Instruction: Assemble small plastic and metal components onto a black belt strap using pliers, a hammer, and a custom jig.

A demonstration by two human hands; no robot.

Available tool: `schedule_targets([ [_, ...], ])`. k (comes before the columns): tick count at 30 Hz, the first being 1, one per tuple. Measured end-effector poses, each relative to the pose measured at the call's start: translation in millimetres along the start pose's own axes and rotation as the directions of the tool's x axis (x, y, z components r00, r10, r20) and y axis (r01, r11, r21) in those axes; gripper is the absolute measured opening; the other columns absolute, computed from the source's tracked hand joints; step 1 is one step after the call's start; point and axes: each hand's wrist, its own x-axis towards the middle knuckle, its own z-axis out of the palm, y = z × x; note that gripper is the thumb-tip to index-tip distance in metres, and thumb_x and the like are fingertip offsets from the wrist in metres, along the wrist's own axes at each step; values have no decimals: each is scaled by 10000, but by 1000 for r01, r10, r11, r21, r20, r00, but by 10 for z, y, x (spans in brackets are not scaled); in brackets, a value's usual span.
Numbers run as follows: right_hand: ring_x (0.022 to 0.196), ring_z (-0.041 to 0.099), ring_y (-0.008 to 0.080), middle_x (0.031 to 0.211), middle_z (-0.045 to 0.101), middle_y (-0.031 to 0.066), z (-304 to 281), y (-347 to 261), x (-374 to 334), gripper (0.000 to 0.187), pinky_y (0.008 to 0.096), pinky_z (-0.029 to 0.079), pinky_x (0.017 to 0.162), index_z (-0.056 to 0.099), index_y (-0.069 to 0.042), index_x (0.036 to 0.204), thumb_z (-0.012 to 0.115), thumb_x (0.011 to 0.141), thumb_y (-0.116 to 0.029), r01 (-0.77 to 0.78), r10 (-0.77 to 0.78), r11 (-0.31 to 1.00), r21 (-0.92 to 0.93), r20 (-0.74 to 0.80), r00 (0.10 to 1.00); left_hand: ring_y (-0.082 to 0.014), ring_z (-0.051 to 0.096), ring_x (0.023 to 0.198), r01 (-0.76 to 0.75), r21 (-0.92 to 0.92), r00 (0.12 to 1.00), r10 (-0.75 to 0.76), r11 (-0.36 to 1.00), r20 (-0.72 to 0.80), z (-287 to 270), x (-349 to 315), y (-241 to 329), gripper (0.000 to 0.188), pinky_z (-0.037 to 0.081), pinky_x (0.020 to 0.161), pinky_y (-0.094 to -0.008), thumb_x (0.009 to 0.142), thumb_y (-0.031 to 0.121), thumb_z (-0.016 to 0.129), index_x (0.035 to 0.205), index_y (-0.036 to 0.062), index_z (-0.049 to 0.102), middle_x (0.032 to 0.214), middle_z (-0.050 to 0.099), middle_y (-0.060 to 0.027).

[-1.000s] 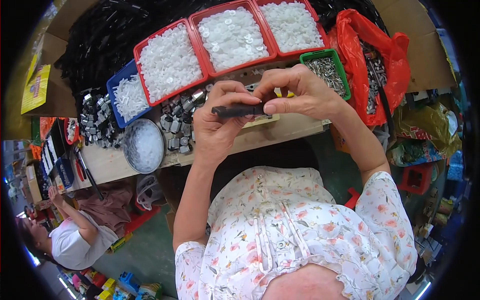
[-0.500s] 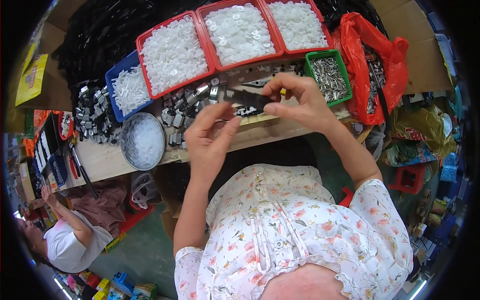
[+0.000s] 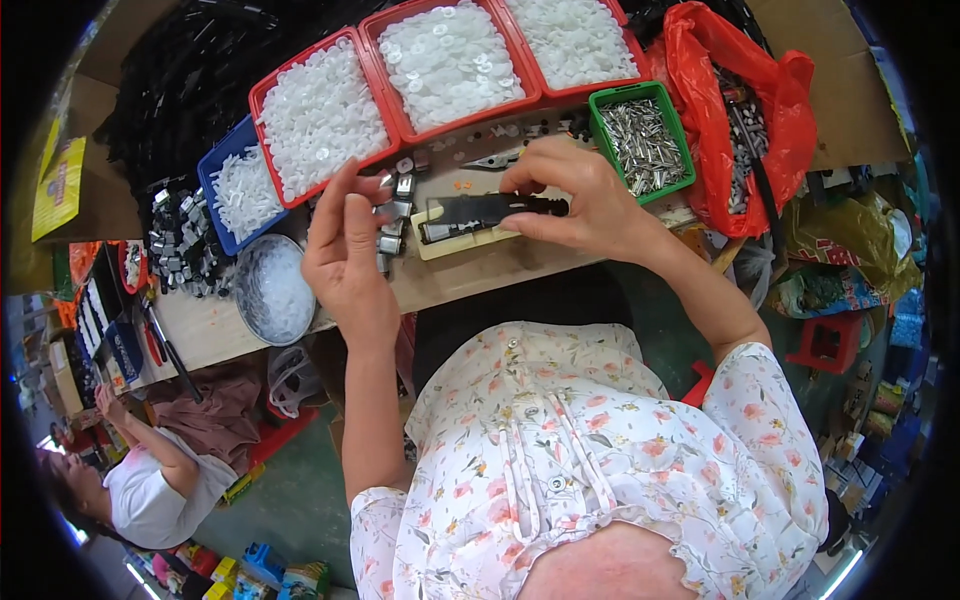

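My right hand (image 3: 585, 200) pinches a long black plastic piece (image 3: 470, 212) by its right part. The piece lies over a cream-coloured holder (image 3: 470, 243) near the table's front edge, and its right end is partly covered by my fingers. To the left, my left hand (image 3: 350, 235) is raised with its thumb and forefinger apart. Nothing shows between them. Right beside its fingertips are several small silver-and-black metal parts (image 3: 404, 185), partly hidden by the hand; whether a finger touches one is unclear.
Red trays (image 3: 392, 130) of white plastic pieces line the back. A blue tray (image 3: 240, 190), a metal bowl (image 3: 275, 290) and more metal parts (image 3: 185, 240) stand left. Right are a green tray (image 3: 645, 140) of metal pins and a red bag (image 3: 790, 130). Another person (image 3: 165, 490) sits far left.
My left hand has moved left and away from the black piece, toward the metal parts. My right hand has lowered the black piece onto the cream holder.
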Motion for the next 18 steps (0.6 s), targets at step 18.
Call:
schedule_targets([
  [18, 942, 574, 292, 948, 579, 95, 205, 135, 22, 296, 399, 443, 868, 632, -31, 1003, 761, 808, -213, 145, -103, 949, -279, 158, 982, -136, 605, 959, -50, 274, 999, 51, 961, 2, -272, -191, -196, 214, 461, 873, -264, 993, 91, 594, 1144, -26, 691, 1050, 654, -82],
])
